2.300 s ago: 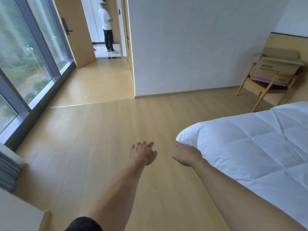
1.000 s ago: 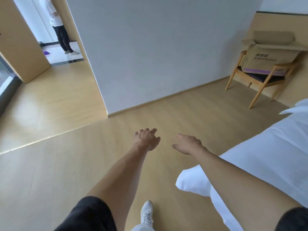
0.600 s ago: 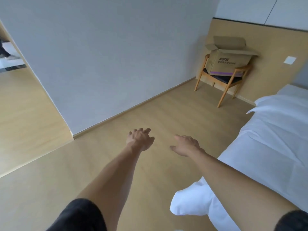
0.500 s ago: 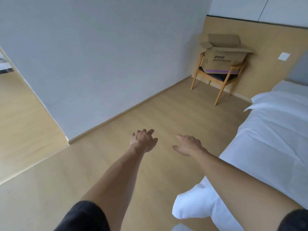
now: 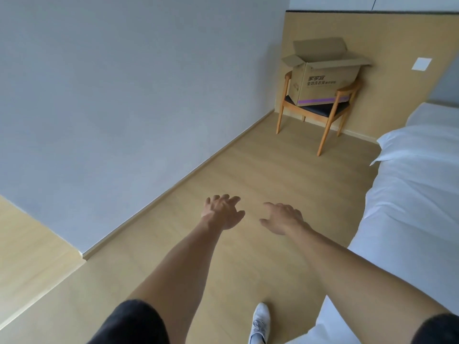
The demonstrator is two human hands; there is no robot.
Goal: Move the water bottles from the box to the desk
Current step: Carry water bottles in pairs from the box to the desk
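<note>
Both hands, left hand (image 5: 223,211) and right hand (image 5: 283,218), reach forward empty with loose fingers as the view has swung toward the open cardboard box (image 5: 325,78) on the chair (image 5: 330,108), well ahead; bottles unseen, approach underway.

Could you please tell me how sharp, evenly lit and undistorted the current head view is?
Head view: soft, even light, no glare; the wide lens bows the wall; printing on the box is slightly soft; left hand and right hand are fairly sharp.
</note>
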